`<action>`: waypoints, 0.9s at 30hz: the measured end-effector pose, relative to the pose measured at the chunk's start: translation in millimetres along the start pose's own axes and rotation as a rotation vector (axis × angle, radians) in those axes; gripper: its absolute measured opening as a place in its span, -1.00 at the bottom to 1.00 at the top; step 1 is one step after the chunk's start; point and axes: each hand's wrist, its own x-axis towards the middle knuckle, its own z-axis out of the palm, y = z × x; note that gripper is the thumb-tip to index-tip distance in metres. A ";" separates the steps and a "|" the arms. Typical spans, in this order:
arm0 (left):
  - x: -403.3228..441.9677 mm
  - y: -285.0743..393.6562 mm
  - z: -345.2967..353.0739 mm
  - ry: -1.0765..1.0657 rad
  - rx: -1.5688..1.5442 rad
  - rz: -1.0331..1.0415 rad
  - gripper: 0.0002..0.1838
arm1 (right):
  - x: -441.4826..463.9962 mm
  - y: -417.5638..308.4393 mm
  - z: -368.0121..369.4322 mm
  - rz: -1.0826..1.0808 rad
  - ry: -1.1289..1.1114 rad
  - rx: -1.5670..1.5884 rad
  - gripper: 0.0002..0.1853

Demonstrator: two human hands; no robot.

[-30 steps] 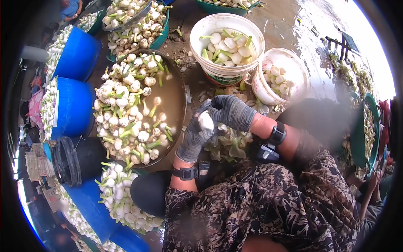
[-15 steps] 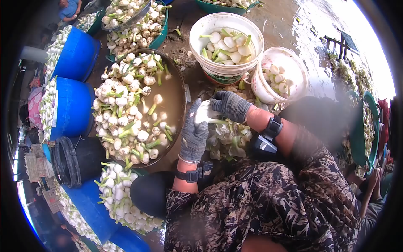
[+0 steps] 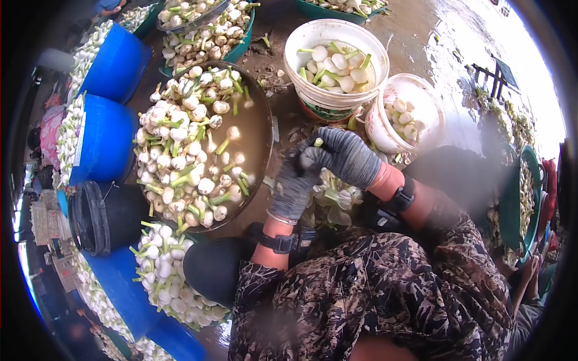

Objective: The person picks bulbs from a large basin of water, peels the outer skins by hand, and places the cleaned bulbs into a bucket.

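Observation:
Both gloved hands meet at the centre, over a heap of pale peelings (image 3: 333,201). My left hand (image 3: 295,188) has its fingers closed against the right one. My right hand (image 3: 349,157) is closed round a bulb whose green stem end (image 3: 318,142) pokes out at the top; the bulb itself is mostly hidden by the gloves. To the left, a wide round tub (image 3: 267,129) holds murky water and many bulbs with stems (image 3: 179,153). Beyond my hands stands a white bucket (image 3: 337,27) of peeled bulbs in liquid, and beside it a tilted white bucket (image 3: 432,108) with peeled bulbs.
Blue tubs (image 3: 108,139) of bulbs line the left, with a black bucket (image 3: 114,218) near them. A pile of cleaned bulbs (image 3: 168,280) lies by my left knee. Green tubs stand at the back and right (image 3: 513,207). Another person's hands (image 3: 528,277) show at the far right.
The white bulb, visible between my hands before, is now mostly covered by my fingers, with its stem end pointing up. My hands have come together. The whole view has shifted slightly.

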 end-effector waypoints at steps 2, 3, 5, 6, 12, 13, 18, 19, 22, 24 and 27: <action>-8.5 4.0 10.0 0.039 0.172 0.067 -0.45 | -0.7 -13.2 -12.4 -0.077 0.080 -0.380 -0.83; -10.0 1.3 11.2 0.055 0.253 0.100 -0.44 | -1.3 -15.9 -26.4 -0.017 0.160 -0.579 -0.81; -10.9 -9.9 9.9 0.104 0.163 0.094 -0.43 | -3.7 16.9 -86.9 0.156 0.333 -0.799 -0.75; -10.6 -14.6 7.6 0.133 -0.009 0.062 -0.42 | -1.6 12.9 -102.7 0.273 0.390 -0.878 -0.73; -19.2 -6.8 -2.5 0.347 -0.392 -0.013 -0.67 | 38.4 18.9 -73.1 0.152 0.354 -0.798 -0.57; -20.9 -1.1 -4.5 0.421 -0.379 0.034 -0.69 | 55.0 20.6 -44.4 0.095 0.190 -0.638 -0.58; -36.2 18.9 -29.3 0.611 -0.336 0.153 -0.72 | 143.1 69.4 106.9 0.260 -0.352 -0.448 -0.48; -39.5 22.1 -32.7 0.668 -0.330 0.163 -0.72 | 164.0 111.3 139.9 0.271 -0.412 -0.559 -0.45; -51.3 26.0 -50.3 0.766 -0.249 0.148 -0.74 | 175.1 104.3 197.5 0.707 -0.210 -0.370 -0.49; -57.5 32.8 -55.9 0.781 -0.276 0.160 -0.77 | 178.9 136.4 225.1 0.619 -0.212 -0.392 -0.45; -61.1 33.6 -58.9 0.803 -0.342 0.171 -0.75 | 178.3 145.5 223.0 0.655 -0.248 0.056 -0.49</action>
